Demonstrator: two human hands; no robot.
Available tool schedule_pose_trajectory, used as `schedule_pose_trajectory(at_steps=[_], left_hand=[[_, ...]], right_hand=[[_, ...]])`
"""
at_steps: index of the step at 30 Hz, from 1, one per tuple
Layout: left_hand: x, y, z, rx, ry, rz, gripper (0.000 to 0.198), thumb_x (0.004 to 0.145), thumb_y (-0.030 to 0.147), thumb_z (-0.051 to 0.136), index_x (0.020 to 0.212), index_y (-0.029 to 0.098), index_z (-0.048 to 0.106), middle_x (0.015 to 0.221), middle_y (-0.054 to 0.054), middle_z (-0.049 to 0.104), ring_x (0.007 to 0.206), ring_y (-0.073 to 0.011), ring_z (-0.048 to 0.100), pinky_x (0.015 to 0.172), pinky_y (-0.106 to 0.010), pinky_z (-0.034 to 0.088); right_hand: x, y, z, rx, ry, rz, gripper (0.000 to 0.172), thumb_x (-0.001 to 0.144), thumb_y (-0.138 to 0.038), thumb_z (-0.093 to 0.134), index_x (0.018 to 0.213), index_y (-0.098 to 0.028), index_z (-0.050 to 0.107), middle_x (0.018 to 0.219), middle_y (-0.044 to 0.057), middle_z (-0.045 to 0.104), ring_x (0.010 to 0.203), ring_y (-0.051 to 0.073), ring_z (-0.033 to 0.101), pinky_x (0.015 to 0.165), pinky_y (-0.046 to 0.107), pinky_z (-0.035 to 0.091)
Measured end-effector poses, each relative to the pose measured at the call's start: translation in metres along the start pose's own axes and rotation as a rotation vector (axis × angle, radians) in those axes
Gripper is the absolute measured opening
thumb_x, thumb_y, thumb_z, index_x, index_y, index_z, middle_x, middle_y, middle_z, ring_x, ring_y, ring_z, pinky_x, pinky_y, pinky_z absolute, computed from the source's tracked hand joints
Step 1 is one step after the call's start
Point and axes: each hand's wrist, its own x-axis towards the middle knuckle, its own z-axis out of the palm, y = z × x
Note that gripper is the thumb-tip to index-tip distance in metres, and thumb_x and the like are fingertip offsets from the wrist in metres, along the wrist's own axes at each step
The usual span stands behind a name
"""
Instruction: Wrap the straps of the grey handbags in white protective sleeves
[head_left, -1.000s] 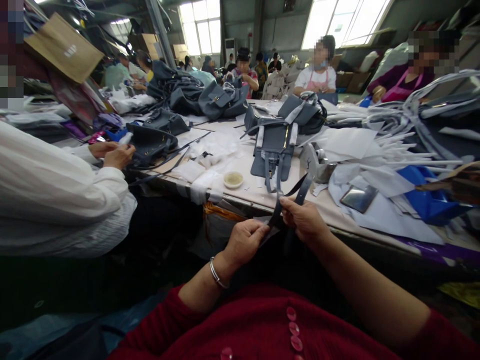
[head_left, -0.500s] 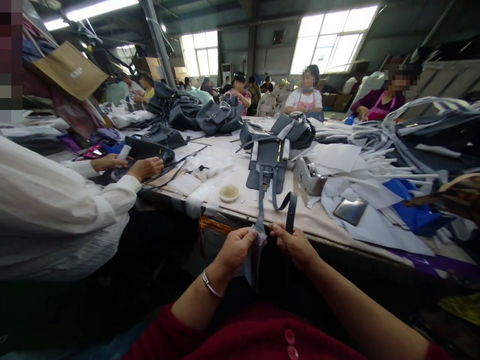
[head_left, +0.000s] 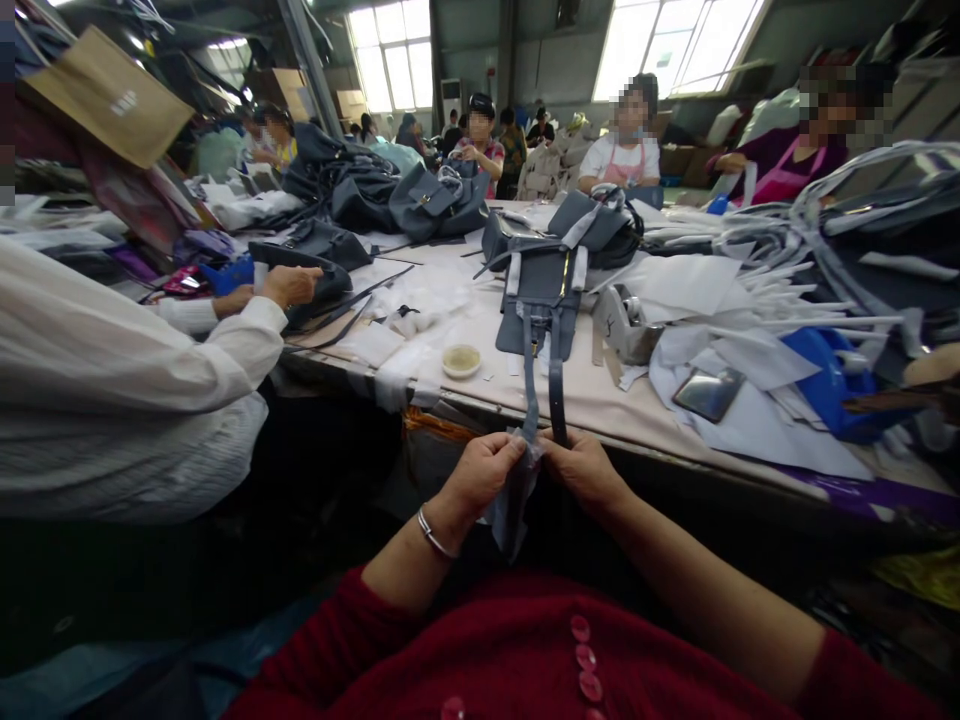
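**Paired grip in front of the tabletop (head_left: pixel 604 404)**

We see two hands converging just outside the front edge, backs turned up, thumbs inward. The left hand (head_left: pixel 484 475) pinches clear plastic film (head_left: pixel 511 510) at the lower end of a grey strap (head_left: pixel 529 380); the right hand (head_left: pixel 590 470), just beside it, closes on a dark strap (head_left: pixel 556 395). Whether it also grips the film, we cannot tell. Both straps run from one grey bag (head_left: pixel 538 280) lying near the front edge. Along that edge we count one shallow dish (head_left: pixel 461 362) left of the straps and, to their right, one metal box (head_left: pixel 630 328) and one phone (head_left: pixel 708 393).
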Motion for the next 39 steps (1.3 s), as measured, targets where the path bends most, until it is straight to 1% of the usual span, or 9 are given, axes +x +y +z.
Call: schedule_pose_trajectory(at_steps=[3, 7, 11, 15, 19, 21, 24, 33, 39], left_hand=[[0.003, 0.003, -0.006, -0.006, 0.079, 0.043, 0.038, 0.08, 0.05, 0.069, 0.081, 0.012, 0.069, 0.076, -0.005, 0.068, 0.068, -0.0138, 0.061, 0.066, -0.025, 0.048], [0.008, 0.006, -0.017, -0.064, 0.147, 0.033, 0.036, 0.084, 0.05, 0.063, 0.086, 0.014, 0.06, 0.079, -0.006, 0.07, 0.069, -0.0163, 0.066, 0.067, -0.03, 0.053], [0.011, 0.0, -0.019, -0.011, 0.165, 0.054, 0.031, 0.085, 0.046, 0.062, 0.087, 0.016, 0.054, 0.069, 0.003, 0.058, 0.048, -0.0071, 0.052, 0.053, -0.023, 0.049], [0.011, -0.003, -0.018, -0.018, 0.108, 0.065, 0.056, 0.087, 0.047, 0.059, 0.134, 0.021, 0.042, 0.062, 0.01, 0.046, 0.04, -0.0041, 0.036, 0.043, -0.018, 0.037], [0.006, 0.006, -0.02, 0.241, 0.08, 0.272, 0.08, 0.086, 0.044, 0.065, 0.152, 0.024, 0.025, 0.081, 0.001, 0.062, 0.062, -0.0094, 0.052, 0.067, -0.024, 0.05], [0.004, 0.01, -0.02, 0.408, 0.041, 0.397, 0.07, 0.084, 0.041, 0.068, 0.146, 0.023, 0.041, 0.107, -0.007, 0.062, 0.089, -0.0153, 0.058, 0.087, -0.028, 0.049], [0.003, 0.014, -0.017, 0.554, 0.004, 0.423, 0.049, 0.084, 0.044, 0.066, 0.128, 0.022, 0.063, 0.121, -0.011, 0.054, 0.102, -0.0203, 0.057, 0.09, -0.03, 0.049], [0.01, 0.013, -0.011, 0.561, -0.002, 0.296, 0.026, 0.086, 0.039, 0.062, 0.085, 0.019, 0.079, 0.087, -0.005, 0.065, 0.084, -0.0175, 0.059, 0.082, -0.028, 0.047], [0.011, 0.011, -0.018, 0.561, 0.062, 0.253, 0.023, 0.08, 0.038, 0.069, 0.073, 0.018, 0.077, 0.073, -0.002, 0.065, 0.077, -0.0167, 0.058, 0.075, -0.027, 0.043]], right_hand=[[-0.002, -0.002, -0.005, 0.062, 0.062, 0.014, 0.033, 0.068, -0.043, 0.079, 0.073, -0.017, 0.06, 0.047, -0.008, 0.043, 0.04, 0.005, 0.032, 0.04, 0.021, 0.02], [-0.005, -0.006, -0.01, 0.095, 0.118, -0.005, 0.035, 0.067, -0.043, 0.079, 0.076, -0.016, 0.06, 0.051, -0.005, 0.052, 0.04, 0.005, 0.037, 0.039, 0.021, 0.019], [-0.008, -0.004, -0.012, 0.083, 0.11, -0.025, 0.034, 0.07, -0.043, 0.078, 0.077, -0.014, 0.062, 0.054, -0.002, 0.056, 0.04, 0.005, 0.039, 0.039, 0.02, 0.02], [-0.011, -0.003, -0.01, 0.086, 0.1, -0.039, 0.033, 0.07, -0.042, 0.078, 0.076, -0.014, 0.061, 0.071, 0.003, 0.066, 0.042, 0.005, 0.043, 0.039, 0.021, 0.021], [-0.012, -0.006, -0.009, 0.059, 0.118, -0.047, 0.032, 0.072, -0.043, 0.076, 0.078, -0.015, 0.062, 0.065, 0.001, 0.064, 0.042, 0.005, 0.041, 0.04, 0.021, 0.023], [-0.013, -0.008, -0.009, 0.021, 0.112, -0.056, 0.031, 0.074, -0.043, 0.074, 0.078, -0.015, 0.062, 0.054, -0.003, 0.057, 0.042, 0.006, 0.039, 0.041, 0.021, 0.023], [-0.015, -0.011, -0.007, -0.03, 0.085, -0.082, 0.03, 0.076, -0.043, 0.072, 0.077, -0.015, 0.063, 0.047, -0.005, 0.049, 0.042, 0.007, 0.04, 0.042, 0.022, 0.025], [-0.021, -0.011, -0.002, -0.185, 0.015, -0.118, 0.034, 0.079, -0.051, 0.069, 0.079, -0.017, 0.064, 0.049, -0.004, 0.05, 0.044, 0.009, 0.041, 0.044, 0.024, 0.029], [-0.012, -0.033, -0.022, 0.053, -0.068, -0.158, 0.049, 0.09, -0.06, 0.049, 0.086, -0.017, 0.073, 0.067, 0.004, 0.063, 0.058, 0.014, 0.054, 0.054, 0.026, 0.042]])
